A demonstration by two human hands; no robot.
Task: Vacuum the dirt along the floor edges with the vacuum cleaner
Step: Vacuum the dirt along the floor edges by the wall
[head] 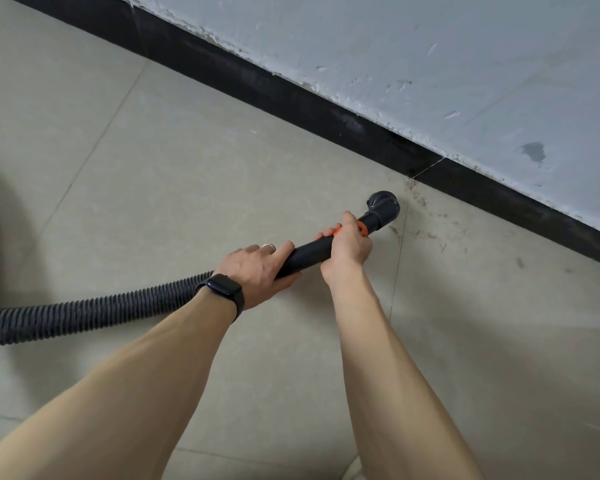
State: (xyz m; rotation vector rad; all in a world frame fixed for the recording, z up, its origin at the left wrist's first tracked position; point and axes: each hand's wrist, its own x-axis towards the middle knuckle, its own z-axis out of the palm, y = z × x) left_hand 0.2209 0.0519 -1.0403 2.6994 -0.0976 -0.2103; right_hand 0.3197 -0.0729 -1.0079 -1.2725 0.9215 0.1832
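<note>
Both hands grip black wand [309, 252]: left hand [257, 271], right hand [347, 244]; nozzle [383, 206] near dirt [426, 220].

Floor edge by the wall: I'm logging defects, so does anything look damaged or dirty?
Yes. Brown dirt is scattered on the tiles beside the nozzle, and the wall paint is chipped and ragged above the black skirting.
</note>
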